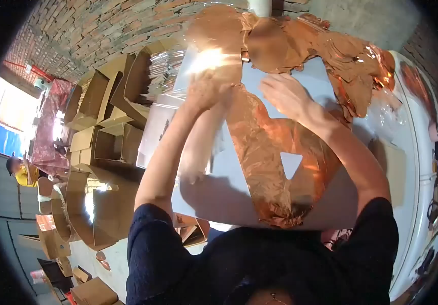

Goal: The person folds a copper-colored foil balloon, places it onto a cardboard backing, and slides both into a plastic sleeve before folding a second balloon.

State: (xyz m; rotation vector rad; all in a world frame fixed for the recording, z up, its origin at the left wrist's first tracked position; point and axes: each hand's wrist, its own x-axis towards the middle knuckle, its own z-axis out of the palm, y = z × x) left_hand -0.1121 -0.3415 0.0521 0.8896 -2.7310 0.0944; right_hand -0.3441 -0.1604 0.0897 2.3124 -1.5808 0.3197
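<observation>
I note the left hand [206,90], blurred, on the upper end of the copper foil shape [265,152] at centre frame; I cannot tell its grip. The right hand [285,95] lies open and flat just beside it, on the white board [219,195]. A foil pile [331,46] sits upper right.

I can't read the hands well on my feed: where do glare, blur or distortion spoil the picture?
Head view: a glare patch burns out the surface just above the left hand, which is motion-blurred; the right hand is sharper; arm shadows fall on the white sheet; fisheye bends the edges, corners black.
</observation>
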